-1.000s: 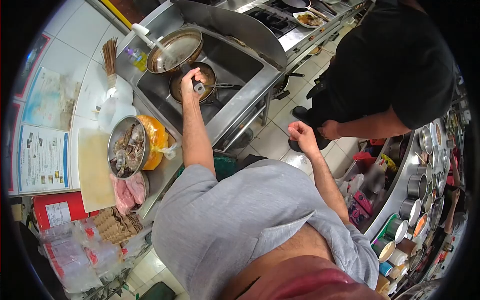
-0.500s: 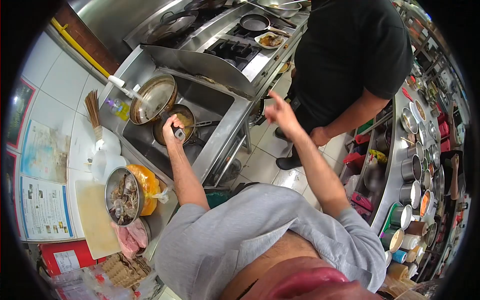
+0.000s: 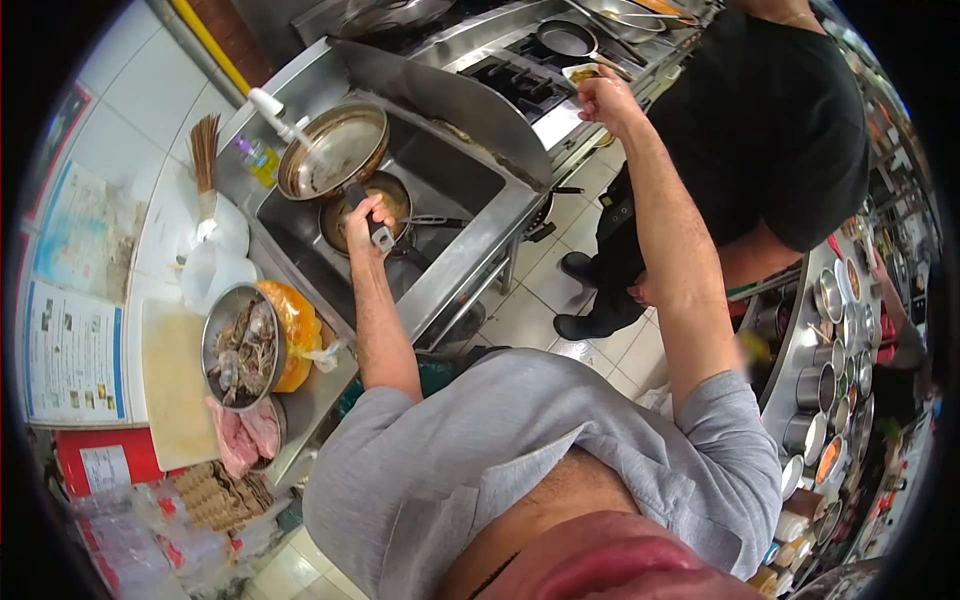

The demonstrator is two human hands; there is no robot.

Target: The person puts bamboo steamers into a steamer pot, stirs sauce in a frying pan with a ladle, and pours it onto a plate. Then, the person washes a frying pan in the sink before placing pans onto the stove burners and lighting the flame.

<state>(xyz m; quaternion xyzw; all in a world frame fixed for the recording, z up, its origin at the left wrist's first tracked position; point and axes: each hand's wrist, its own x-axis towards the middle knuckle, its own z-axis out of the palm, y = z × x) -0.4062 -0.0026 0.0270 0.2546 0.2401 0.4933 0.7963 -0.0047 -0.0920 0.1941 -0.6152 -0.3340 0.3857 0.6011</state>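
Note:
My left hand (image 3: pixel 368 225) is wrapped round the black handle of a large frying pan (image 3: pixel 335 150). This pan is tilted over the sink under a white tap (image 3: pixel 278 113), its worn inside facing up. Below it in the sink lies a second pan (image 3: pixel 390 190) with murky liquid and a utensil handle across it. My right arm stretches out to the stove, and my right hand (image 3: pixel 605 100) has its fingers bent together at a small white dish of food (image 3: pixel 578 74). The hand covers part of the dish; what the fingers grip is hidden.
A person in black (image 3: pixel 750 130) stands close on the right. On the left counter are a bowl of shrimp (image 3: pixel 243 345), an orange bag (image 3: pixel 295 335), raw meat (image 3: pixel 245 435) and a cutting board (image 3: pixel 180 385). A black pan (image 3: pixel 567 38) sits on the stove. Several metal pots (image 3: pixel 815 385) line the right counter.
My right hand has gone from pointing in mid-air to the dish at the stove edge. My left hand keeps hold of the frying pan. The view has shifted.

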